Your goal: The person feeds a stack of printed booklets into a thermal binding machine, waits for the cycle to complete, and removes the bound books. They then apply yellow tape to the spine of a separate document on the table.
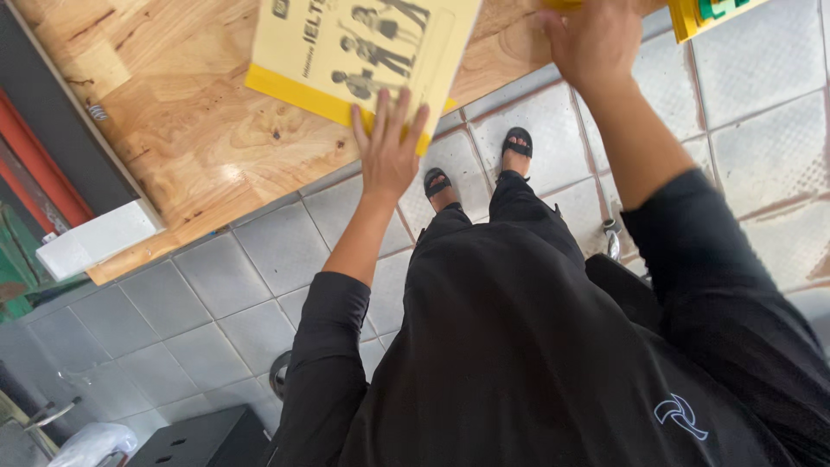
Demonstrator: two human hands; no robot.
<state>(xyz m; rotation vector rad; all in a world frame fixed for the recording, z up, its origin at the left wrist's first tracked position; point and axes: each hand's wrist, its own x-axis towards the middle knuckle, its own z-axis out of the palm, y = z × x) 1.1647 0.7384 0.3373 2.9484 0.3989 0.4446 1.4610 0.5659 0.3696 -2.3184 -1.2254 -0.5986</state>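
Left hand (pixel 386 151) lies flat, fingers spread, on the near edge of the yellow book (pixel 363 47), whose long axis runs up-right and away from it, while right hand (pixel 596 39), well apart, touches another yellow item (pixel 692 15), grip unclear.

Pale yellow book (pixel 363 43), flat on wooden tabletop (pixel 199 130), overhanging edge

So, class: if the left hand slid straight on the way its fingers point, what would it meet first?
The left hand already has its fingertips on the yellow book lying on the wooden table, so it would probably just travel further across that cover.
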